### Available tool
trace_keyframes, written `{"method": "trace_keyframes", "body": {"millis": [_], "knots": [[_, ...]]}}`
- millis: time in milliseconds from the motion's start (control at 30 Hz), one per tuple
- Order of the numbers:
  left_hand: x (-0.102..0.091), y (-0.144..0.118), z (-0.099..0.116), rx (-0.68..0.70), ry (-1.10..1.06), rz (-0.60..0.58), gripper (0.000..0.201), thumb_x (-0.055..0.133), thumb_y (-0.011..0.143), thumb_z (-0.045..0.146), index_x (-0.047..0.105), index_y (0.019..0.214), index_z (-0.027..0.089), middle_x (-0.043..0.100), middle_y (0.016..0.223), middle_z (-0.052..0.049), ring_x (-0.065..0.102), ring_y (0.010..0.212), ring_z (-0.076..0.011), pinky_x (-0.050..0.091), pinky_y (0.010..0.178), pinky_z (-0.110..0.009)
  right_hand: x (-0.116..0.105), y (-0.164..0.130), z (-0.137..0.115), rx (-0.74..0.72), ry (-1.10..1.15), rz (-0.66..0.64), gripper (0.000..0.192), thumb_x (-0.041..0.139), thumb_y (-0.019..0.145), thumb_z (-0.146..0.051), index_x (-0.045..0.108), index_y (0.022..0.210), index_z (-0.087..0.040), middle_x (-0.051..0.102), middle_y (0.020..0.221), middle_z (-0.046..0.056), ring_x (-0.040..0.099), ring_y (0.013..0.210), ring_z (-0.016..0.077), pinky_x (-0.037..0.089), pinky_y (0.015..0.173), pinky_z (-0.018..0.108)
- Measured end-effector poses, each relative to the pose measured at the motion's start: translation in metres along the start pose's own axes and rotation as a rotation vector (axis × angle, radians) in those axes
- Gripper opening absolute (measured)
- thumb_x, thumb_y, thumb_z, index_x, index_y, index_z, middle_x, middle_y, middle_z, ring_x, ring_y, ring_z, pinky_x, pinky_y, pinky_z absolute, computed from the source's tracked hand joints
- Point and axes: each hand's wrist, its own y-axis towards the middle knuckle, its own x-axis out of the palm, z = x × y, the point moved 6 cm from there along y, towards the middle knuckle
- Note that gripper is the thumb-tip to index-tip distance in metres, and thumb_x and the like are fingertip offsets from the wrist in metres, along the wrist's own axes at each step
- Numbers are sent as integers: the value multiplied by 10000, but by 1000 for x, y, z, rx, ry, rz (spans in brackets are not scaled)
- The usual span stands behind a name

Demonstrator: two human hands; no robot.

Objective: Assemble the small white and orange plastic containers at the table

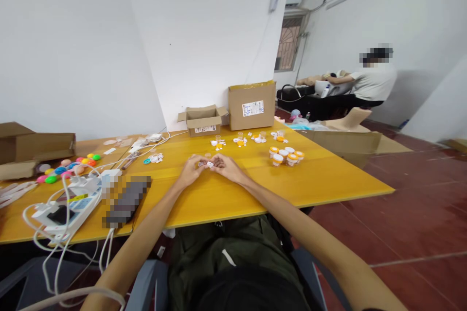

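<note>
Over the table's middle, my left hand (191, 171) and my right hand (226, 168) meet with fingers pinched. A small white piece with dark marks (210, 165) sits at the fingertips, held between both hands; its exact kind is too small to tell. Just beyond the fingers lies a clear round piece (207, 155). Farther back are small heaps of white and orange parts (218, 145), with clear cups beside them. To the right of my hands stands a cluster of small clear cups with orange or white lids (292, 158).
An open carton (203, 121) and a taped box (251, 107) stand at the table's back. On the left lie a power strip (80, 204) with tangled cables, a dark phone (127, 200) and colourful balls (69, 169). Another person (374, 80) sits at the far right.
</note>
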Motion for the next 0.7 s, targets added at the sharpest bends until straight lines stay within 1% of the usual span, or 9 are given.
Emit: {"method": "trace_keyframes", "body": {"millis": [233, 300, 400, 533, 700], "knots": [[-2, 1, -6, -64, -49, 34, 89, 645, 806, 261, 711, 856, 226, 709, 835, -15, 615, 807, -177, 481, 812, -315, -5, 2, 4, -1, 12, 27, 254, 763, 704, -341, 638, 878, -204, 691, 866, 23, 652, 827, 166, 534, 788, 315], [-2, 1, -8, -81, -48, 44, 97, 646, 806, 274, 710, 858, 222, 707, 821, -9, 616, 793, -169, 479, 798, -302, -4, 1, 3, 13, 2, 15, 241, 741, 729, -366, 655, 878, -196, 698, 854, 26, 653, 799, 167, 532, 760, 311], [-3, 1, -10, -94, -53, 54, 119, 647, 804, 303, 704, 860, 215, 705, 811, -3, 614, 777, -159, 477, 780, -290, -3, -1, 0, 22, -33, -17, 234, 689, 775, -401, 675, 868, -187, 695, 794, 14, 633, 705, 158, 514, 691, 297], [-3, 1, -11, -101, -76, 43, 145, 639, 804, 330, 694, 863, 210, 705, 827, -7, 611, 777, -159, 474, 766, -290, -2, -1, -6, 0, -75, -28, 238, 657, 803, -424, 684, 829, -189, 681, 742, 0, 612, 668, 153, 492, 679, 287], [-3, 1, -10, -105, -93, 33, 174, 648, 798, 365, 687, 860, 208, 704, 841, -10, 613, 793, -165, 472, 753, -291, -1, -1, -7, 16, -84, -49, 272, 632, 823, -457, 673, 787, -190, 669, 697, -1, 597, 640, 149, 487, 656, 276]]}}
